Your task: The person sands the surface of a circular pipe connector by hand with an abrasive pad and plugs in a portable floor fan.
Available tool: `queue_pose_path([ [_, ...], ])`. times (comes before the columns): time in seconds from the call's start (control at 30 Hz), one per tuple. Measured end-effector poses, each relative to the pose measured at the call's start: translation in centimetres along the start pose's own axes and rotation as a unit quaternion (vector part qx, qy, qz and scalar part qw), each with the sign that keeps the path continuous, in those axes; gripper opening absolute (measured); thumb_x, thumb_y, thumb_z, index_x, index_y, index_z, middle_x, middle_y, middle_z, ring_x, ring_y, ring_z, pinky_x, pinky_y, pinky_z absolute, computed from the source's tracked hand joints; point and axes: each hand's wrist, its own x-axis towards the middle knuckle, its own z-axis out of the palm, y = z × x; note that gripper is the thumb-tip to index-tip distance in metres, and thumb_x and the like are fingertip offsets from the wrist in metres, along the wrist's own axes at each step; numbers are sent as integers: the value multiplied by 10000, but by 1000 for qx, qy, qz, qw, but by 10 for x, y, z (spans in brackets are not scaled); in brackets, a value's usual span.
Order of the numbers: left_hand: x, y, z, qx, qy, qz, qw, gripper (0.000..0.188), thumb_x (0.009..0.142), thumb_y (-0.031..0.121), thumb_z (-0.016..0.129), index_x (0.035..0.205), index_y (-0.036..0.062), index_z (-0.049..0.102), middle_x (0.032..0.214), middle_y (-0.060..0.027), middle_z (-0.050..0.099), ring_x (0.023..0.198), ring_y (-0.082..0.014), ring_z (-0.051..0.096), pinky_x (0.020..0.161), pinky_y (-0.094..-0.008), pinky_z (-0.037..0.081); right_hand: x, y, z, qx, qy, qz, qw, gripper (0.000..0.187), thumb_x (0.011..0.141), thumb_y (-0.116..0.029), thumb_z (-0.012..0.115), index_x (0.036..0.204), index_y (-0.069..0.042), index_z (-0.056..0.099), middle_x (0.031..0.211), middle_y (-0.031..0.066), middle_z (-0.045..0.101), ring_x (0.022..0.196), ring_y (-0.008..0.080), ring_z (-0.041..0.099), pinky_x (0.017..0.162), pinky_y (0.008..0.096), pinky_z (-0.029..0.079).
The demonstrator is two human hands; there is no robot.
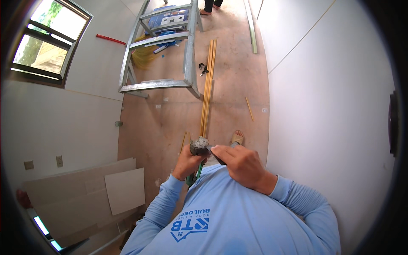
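Observation:
My left hand (188, 163) is wrapped round a small dark holder topped with a lumpy grey-white mass (199, 143), held up in front of my body. I cannot make out exactly what the holder is. My right hand (247, 166) pinches a dark, flat, blade-like tool (218, 157), whose upper end meets the side of the grey-white mass. Below my left hand, partly hidden by the hand and my shirt, shows a green object (191, 179).
Long yellowish strips (208, 89) run along the brown floor ahead. A metal stepladder (157, 85) stands at far left, near a broom head (143, 57). Pale boards (125, 191) lean at lower left. White walls rise on both sides. Another person's foot (205, 12) shows at the top.

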Motion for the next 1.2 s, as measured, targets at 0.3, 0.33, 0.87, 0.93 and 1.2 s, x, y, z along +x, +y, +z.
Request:
queue_pose_path([
  [0.3,9,10,-5,9,-33,-3,999,70,976,57,795,1005,6,758,853,-25,741,767,-111,688,702,-301,557,6,-2,-9,-54,7,-39,998,402,937,-112,696,1324,-19,748,1272,93,793,843,224,731,739,341,611],
  [0.33,10,11,-5,23,-41,-8,999,73,977,61,795,1006,5,759,856,-26,744,769,-111,689,701,-301,558,7,-2,-11,-61,2,-38,997,396,938,-119,694,1317,-12,747,1256,91,792,836,223,729,734,338,611],
  [0.87,11,10,1,37,12,15,999,88,974,25,803,1052,-14,791,899,-40,790,801,-110,719,716,-306,590,15,2,3,-54,-1,18,998,469,910,-28,673,1373,-43,741,1286,84,796,840,261,735,719,377,626],
  [0.93,18,10,-10,-14,-42,-7,999,112,978,42,810,1071,-15,787,911,-54,795,809,-128,739,741,-303,605,16,8,9,-6,25,18,1000,492,906,-18,663,1387,-68,750,1286,74,802,834,264,728,720,380,621],
  [1.2,17,17,-8,-45,-37,-12,998,199,975,78,839,1129,-26,770,972,-90,812,885,-168,784,824,-323,637,9,2,-5,-64,1,-12,998,448,933,-80,682,1375,-85,756,1294,50,787,807,225,701,710,358,604],
])
